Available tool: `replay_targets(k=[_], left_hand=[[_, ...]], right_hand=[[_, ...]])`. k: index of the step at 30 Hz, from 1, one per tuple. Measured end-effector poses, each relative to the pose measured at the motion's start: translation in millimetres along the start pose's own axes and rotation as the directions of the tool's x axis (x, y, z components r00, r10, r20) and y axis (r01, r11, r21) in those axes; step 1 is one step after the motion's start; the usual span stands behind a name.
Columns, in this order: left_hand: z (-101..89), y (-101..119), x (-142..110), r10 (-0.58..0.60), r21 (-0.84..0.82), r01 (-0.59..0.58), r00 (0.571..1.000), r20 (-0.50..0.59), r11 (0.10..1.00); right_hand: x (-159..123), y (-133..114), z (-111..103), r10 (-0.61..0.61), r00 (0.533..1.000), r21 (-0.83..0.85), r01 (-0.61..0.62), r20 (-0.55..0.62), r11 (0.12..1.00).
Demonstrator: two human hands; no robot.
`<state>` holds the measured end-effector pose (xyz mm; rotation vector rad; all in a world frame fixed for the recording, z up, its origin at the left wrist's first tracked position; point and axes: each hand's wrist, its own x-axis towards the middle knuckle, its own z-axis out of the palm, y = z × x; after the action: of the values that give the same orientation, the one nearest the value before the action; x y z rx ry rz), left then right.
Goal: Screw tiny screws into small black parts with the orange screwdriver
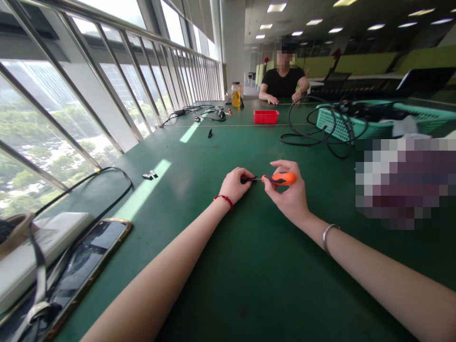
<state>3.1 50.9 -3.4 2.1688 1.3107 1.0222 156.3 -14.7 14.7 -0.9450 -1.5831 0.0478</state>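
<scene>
My right hand [287, 192] is closed round an orange-handled screwdriver [280, 178] held level over the green table [221, 266]. The screwdriver's thin shaft points left into a small black part [245, 180]. My left hand [233, 185], with a red string at the wrist, is closed in a pinch on that black part. Both hands hover just above the table's middle. The part is mostly hidden by my fingers.
A phone [89, 256] and a white box [42, 247] lie at the near left with a black cable [107, 190]. Two small parts [150, 175] sit left of my hands. Farther off are a red tray [266, 116], a teal basket [342, 124] with cables, a jar [235, 94] and a seated person [284, 78].
</scene>
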Motion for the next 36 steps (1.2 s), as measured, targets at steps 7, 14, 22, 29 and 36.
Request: replay_targets(k=[7,14,22,29,36], left_hand=[[0.3,-0.6,0.4,0.004,0.000,-0.004,1.000,0.000,1.000],[-0.8,1.7,-0.3,-0.001,0.006,0.001,1.000,0.001,1.000],[-0.2,1.2,0.1,-0.003,0.003,0.003,1.000,0.005,1.000],[-1.0,3.1,-0.9,0.000,0.007,0.000,1.000,0.002,1.000],[-1.7,4.9,-1.5,-0.009,0.016,0.009,1.000,0.007,1.000]], right_hand=[[0.2,-0.5,0.2,-0.022,1.000,0.016,0.022,0.006,1.000],[-0.3,-0.6,-0.3,0.024,0.999,0.008,-0.024,0.048,1.000],[0.7,-0.1,0.6,-0.075,0.997,0.024,0.076,-0.034,0.997],[-0.9,1.4,0.7,0.006,0.999,-0.005,-0.006,0.036,1.000],[0.1,0.9,0.3,-0.038,0.999,-0.002,0.038,0.007,0.999]])
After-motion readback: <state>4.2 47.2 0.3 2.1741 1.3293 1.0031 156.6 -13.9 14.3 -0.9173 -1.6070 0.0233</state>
